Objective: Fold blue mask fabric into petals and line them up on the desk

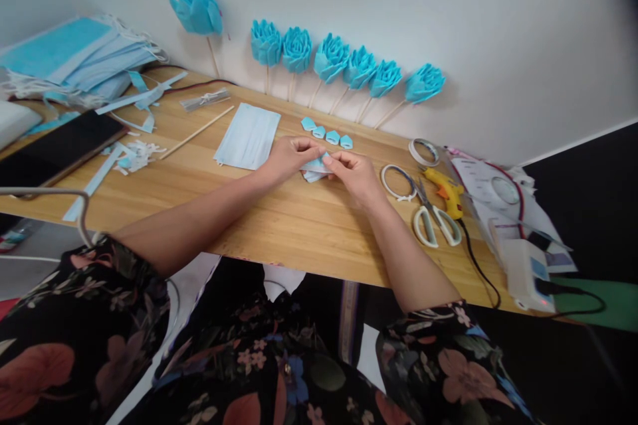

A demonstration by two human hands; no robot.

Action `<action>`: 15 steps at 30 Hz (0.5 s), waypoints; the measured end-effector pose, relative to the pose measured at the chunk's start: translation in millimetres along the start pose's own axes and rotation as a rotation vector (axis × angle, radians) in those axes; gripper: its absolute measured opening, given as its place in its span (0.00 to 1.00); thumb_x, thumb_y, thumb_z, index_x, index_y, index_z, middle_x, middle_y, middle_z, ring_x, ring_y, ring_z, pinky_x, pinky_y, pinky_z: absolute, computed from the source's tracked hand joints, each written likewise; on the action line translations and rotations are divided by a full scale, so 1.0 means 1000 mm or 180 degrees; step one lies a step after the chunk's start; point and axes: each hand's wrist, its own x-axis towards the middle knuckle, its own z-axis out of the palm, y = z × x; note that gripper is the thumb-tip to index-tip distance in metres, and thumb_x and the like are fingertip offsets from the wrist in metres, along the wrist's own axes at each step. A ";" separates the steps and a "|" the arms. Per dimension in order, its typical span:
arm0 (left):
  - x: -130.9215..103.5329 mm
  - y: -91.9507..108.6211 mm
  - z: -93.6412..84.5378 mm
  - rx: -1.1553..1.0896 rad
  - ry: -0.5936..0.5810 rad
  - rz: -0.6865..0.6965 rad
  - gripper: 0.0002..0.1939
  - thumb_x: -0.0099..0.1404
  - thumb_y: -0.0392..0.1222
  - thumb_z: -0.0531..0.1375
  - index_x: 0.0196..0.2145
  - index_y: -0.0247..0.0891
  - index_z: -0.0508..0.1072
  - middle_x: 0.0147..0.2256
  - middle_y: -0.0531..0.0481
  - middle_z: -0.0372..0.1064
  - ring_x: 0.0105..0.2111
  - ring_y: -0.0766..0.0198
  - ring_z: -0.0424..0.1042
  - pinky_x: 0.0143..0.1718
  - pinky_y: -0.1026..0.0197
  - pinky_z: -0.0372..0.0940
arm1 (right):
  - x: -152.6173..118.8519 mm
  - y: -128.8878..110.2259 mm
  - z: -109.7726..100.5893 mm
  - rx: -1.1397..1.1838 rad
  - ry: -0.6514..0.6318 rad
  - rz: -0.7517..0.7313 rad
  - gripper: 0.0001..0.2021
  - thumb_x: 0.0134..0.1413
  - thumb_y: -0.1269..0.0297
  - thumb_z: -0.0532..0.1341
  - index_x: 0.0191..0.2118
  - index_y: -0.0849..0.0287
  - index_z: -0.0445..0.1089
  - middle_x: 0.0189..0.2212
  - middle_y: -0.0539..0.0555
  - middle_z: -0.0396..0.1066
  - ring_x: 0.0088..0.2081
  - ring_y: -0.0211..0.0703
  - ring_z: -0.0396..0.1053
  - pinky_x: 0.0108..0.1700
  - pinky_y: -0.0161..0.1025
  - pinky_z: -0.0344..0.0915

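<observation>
Near the middle of the wooden table, my left hand (294,156) and my right hand (351,172) meet with closed fingers on a small light blue piece of mask fabric (317,165). More pale pieces show just beneath it. Beyond my hands lies a short row of several folded blue petals (332,137). A flat pile of pale blue mask sheets (249,136) rests to the left of my left hand. Several blue fabric flowers (331,58) on thin sticks lean against the wall behind.
At right are white-handled scissors (437,224), a yellow glue gun (447,192), tape rolls (423,152) and a white power strip (528,275). At left lie a wooden stick (197,133), scraps (137,156), a dark phone (60,149) and stacked masks (80,56).
</observation>
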 end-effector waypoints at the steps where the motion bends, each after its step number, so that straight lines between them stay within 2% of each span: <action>1: 0.000 0.000 0.000 -0.0004 -0.0014 0.0011 0.09 0.62 0.42 0.65 0.31 0.31 0.77 0.25 0.53 0.71 0.24 0.72 0.64 0.25 0.68 0.60 | 0.000 0.000 0.000 0.0006 -0.0059 0.0008 0.24 0.47 0.38 0.69 0.25 0.57 0.72 0.20 0.47 0.67 0.25 0.35 0.60 0.31 0.37 0.57; 4: 0.000 0.000 0.000 0.0016 0.0018 0.0078 0.09 0.62 0.42 0.66 0.31 0.32 0.77 0.26 0.53 0.72 0.25 0.72 0.65 0.26 0.68 0.60 | 0.000 -0.001 0.001 0.0021 -0.0151 -0.0003 0.23 0.45 0.40 0.71 0.25 0.57 0.71 0.22 0.47 0.68 0.26 0.35 0.60 0.31 0.36 0.56; 8: 0.001 0.001 0.000 0.0128 0.0070 0.0086 0.07 0.64 0.39 0.64 0.29 0.33 0.75 0.22 0.55 0.67 0.22 0.73 0.63 0.26 0.68 0.61 | 0.003 -0.001 -0.002 0.0122 0.0208 -0.0082 0.22 0.44 0.42 0.71 0.27 0.57 0.70 0.23 0.47 0.67 0.28 0.36 0.61 0.33 0.37 0.60; 11: 0.000 0.003 0.001 0.0210 -0.0037 0.0048 0.07 0.64 0.36 0.63 0.28 0.34 0.73 0.21 0.55 0.67 0.21 0.73 0.64 0.25 0.70 0.61 | 0.006 0.000 -0.006 0.0302 0.0370 -0.0095 0.22 0.44 0.41 0.70 0.27 0.56 0.69 0.23 0.47 0.67 0.28 0.37 0.62 0.34 0.38 0.63; 15: 0.000 0.002 0.002 0.0244 -0.0230 -0.0038 0.07 0.64 0.33 0.62 0.26 0.34 0.73 0.21 0.55 0.67 0.21 0.74 0.64 0.25 0.70 0.62 | 0.009 0.001 -0.009 0.0298 0.0436 -0.0158 0.23 0.45 0.41 0.70 0.25 0.55 0.67 0.22 0.46 0.64 0.27 0.35 0.59 0.32 0.37 0.60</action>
